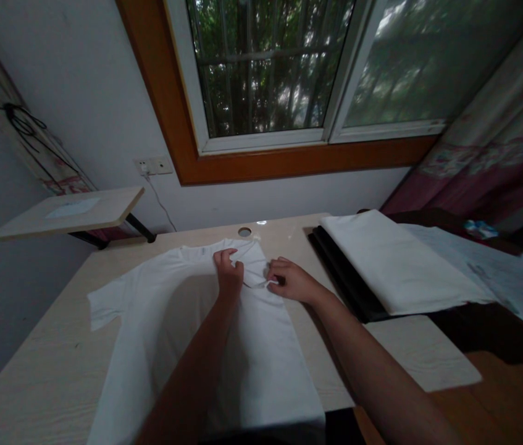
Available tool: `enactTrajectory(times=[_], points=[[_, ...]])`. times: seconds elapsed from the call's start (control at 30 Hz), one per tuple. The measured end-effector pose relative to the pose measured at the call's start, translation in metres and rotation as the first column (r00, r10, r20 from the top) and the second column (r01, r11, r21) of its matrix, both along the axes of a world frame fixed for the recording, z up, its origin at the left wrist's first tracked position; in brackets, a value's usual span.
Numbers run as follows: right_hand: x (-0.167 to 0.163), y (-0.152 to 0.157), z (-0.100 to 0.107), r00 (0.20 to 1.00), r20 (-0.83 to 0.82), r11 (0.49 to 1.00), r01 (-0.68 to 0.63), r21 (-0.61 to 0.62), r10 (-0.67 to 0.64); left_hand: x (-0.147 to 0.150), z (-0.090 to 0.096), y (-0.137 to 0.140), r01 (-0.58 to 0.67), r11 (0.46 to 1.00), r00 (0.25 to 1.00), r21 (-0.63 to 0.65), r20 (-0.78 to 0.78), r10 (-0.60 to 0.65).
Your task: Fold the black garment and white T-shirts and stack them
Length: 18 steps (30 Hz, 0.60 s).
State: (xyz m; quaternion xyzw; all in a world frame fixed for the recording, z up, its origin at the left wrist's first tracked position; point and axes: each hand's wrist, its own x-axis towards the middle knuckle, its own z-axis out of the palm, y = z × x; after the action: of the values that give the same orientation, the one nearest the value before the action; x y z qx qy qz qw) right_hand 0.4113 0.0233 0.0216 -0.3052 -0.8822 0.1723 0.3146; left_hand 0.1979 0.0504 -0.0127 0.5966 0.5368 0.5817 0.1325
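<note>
A white T-shirt point(173, 327) lies spread on the pale wooden desk, its collar toward the window and its left-side sleeve stretched out flat. My left hand point(228, 272) rests on the shirt near the collar, thumb and fingers apart, pressing on the cloth. On the right side, my right hand point(289, 279) pinches the edge of the shirt's other sleeve, which is folded inward over the shoulder. Both forearms reach over the desk; the left one covers part of the shirt's front.
The desk point(48, 334) has a round cable hole point(244, 232) near the wall. A raised shelf point(117, 207) stands at the back left. On the right lie folded white cloth point(395, 266) and a dark flat item point(344, 272) beneath it. A window point(270, 74) is ahead.
</note>
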Motion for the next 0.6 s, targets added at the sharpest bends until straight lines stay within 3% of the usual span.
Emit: enactTrajectory(times=[0.33, 0.5, 0.6], points=[[0.006, -0.001, -0.002, 0.992, 0.056, 0.979, 0.121, -0.166, -0.113, 0.000, -0.002, 0.000, -0.045, 0.999, 0.998, 0.028, -0.035, 0.046], [0.011, 0.001, -0.003, 0.990, 0.098, 0.981, 0.112, -0.161, -0.097, 0.003, -0.002, 0.000, 0.020, 0.999, 0.998, -0.034, -0.066, -0.023], [0.011, 0.002, -0.003, 0.987, 0.128, 0.984, 0.114, -0.140, -0.096, 0.002, -0.002, 0.004, 0.035, 0.997, 0.986, -0.062, -0.162, -0.044]])
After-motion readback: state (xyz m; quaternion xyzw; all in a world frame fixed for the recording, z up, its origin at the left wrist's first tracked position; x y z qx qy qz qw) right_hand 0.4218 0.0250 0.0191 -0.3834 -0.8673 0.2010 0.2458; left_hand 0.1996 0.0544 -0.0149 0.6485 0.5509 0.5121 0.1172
